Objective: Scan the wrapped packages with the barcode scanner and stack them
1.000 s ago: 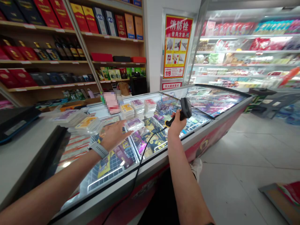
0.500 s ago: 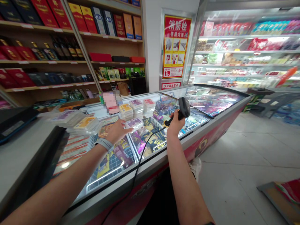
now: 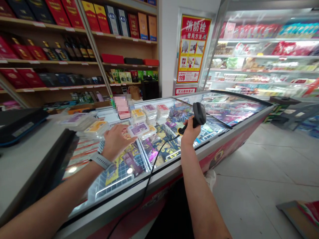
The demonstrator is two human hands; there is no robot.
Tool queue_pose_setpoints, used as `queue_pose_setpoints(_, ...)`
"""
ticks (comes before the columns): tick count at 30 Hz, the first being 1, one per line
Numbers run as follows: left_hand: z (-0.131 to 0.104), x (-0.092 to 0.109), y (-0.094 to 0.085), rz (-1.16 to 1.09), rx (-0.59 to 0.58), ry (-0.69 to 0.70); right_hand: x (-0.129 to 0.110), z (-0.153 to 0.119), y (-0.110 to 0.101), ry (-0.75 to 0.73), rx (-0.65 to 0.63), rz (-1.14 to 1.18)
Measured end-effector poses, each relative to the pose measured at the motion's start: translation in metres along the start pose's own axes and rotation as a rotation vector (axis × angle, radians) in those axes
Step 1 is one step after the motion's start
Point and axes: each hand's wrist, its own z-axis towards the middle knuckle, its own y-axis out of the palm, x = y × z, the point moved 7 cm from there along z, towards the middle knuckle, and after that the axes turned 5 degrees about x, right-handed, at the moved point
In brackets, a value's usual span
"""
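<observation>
My left hand [image 3: 117,141], with a grey band on its wrist, grips the left edge of a flat clear pack with a purple label [image 3: 139,128]. This pack is tilted above the freezer's glass top, partly over a pack with an orange label [image 3: 151,131]. My right hand [image 3: 191,132] is wrapped round the handle of a black barcode scanner [image 3: 199,113], held above the freezer. A black cable [image 3: 155,162] runs down from the scanner across the glass. Behind the packs stand short stacks of similar ones with yellow [image 3: 138,114], purple and red labels.
The chest freezer [image 3: 211,146] holds bagged goods in wire baskets. More packs [image 3: 96,127] lie on the left, beside a counter [image 3: 22,159] with a black device. A phone [image 3: 122,108] stands at the back. Shelves of boxes and bottles line the wall; a lit cooler [image 3: 261,56] is right.
My left hand has drawn the purple-labelled pack left and tilted it up, showing the orange-labelled pack beneath. The scanner stays in my right hand. The view has turned slightly left.
</observation>
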Motion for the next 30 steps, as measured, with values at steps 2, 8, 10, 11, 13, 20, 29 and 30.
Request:
queue_pose_setpoints(2, -0.008, -0.004, -0.028, 0.064, 0.164, 0.099, -0.004, -0.004, 0.004, -0.032, -0.045, -0.023)
queue_pose_setpoints(8, -0.022, -0.034, -0.062, 0.196, 0.4, 0.18, -0.024, -0.036, 0.026, -0.256, -0.362, -0.213)
queue_pose_setpoints(10, -0.023, -0.04, -0.061, 0.199, 0.412, 0.181, -0.031, -0.052, 0.035, -0.401, -0.5, -0.282)
queue_pose_setpoints(11, -0.024, -0.041, -0.061, 0.198, 0.413, 0.183, -0.035, -0.061, 0.04, -0.486, -0.58, -0.303)
queue_pose_setpoints(13, -0.024, -0.041, -0.061, 0.192, 0.413, 0.179, -0.042, -0.081, 0.051, -0.657, -0.749, -0.334)
queue_pose_setpoints(20, -0.028, -0.035, -0.072, 0.215, 0.443, 0.169, -0.046, -0.121, 0.07, -0.85, -1.147, -0.39)
queue_pose_setpoints(29, -0.032, -0.032, -0.07, 0.292, 0.468, 0.18, -0.043, -0.132, 0.074, -0.832, -1.285, -0.426)
queue_pose_setpoints(30, -0.031, -0.033, -0.069, 0.296, 0.462, 0.179, -0.043, -0.132, 0.074, -0.826, -1.288, -0.43)
